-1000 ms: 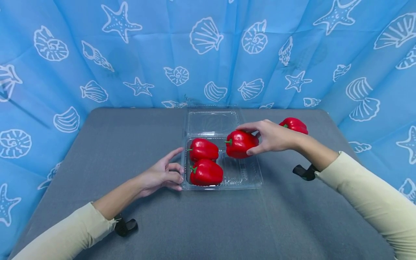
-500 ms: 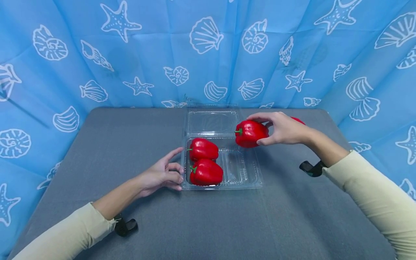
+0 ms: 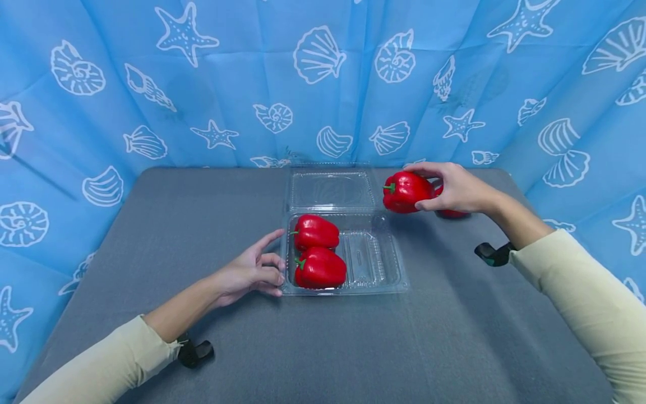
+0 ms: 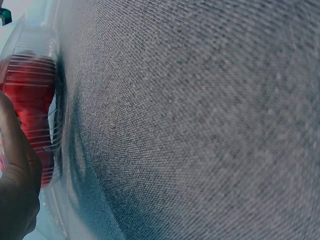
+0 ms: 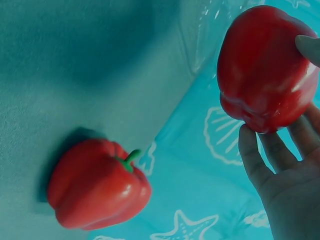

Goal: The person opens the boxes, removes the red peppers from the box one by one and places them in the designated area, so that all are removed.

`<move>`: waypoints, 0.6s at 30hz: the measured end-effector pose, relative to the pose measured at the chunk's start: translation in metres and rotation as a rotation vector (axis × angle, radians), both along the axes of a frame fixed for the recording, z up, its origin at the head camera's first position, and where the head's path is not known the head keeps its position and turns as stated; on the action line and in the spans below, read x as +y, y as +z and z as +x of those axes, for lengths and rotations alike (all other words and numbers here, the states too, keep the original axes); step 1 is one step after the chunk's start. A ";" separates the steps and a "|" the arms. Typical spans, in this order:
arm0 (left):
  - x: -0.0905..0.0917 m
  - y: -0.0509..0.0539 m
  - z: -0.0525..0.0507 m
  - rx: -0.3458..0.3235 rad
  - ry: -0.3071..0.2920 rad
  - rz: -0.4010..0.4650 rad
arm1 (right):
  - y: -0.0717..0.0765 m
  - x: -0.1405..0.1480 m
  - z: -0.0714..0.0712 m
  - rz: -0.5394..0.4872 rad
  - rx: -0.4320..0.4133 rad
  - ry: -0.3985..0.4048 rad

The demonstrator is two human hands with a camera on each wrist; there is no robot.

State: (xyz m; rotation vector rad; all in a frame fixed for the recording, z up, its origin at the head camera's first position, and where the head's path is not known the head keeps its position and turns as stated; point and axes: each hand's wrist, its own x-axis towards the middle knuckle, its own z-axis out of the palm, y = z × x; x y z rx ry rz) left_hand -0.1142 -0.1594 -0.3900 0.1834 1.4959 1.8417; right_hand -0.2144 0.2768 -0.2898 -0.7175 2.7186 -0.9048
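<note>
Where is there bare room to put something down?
Bare: the table before the container and farther left, beyond the left hand; the container's right half. Crowded: its left half with two peppers, and around the right hand, held pepper and another pepper.

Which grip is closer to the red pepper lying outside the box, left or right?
Right. The right grip, holding another pepper, is close by the lone pepper; the left grip is farther off, at the clear box's left edge.

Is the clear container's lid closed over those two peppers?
No, the lid lies folded back beyond the clear base.
</note>
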 end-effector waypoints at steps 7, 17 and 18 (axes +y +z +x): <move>-0.001 0.000 0.000 0.001 -0.008 0.010 | -0.005 0.012 -0.004 0.019 -0.030 -0.050; 0.000 0.000 0.000 0.002 -0.002 0.002 | -0.022 0.021 -0.011 0.042 -0.071 -0.060; 0.000 0.000 -0.001 0.002 -0.001 0.003 | -0.025 0.022 -0.012 0.042 -0.066 -0.059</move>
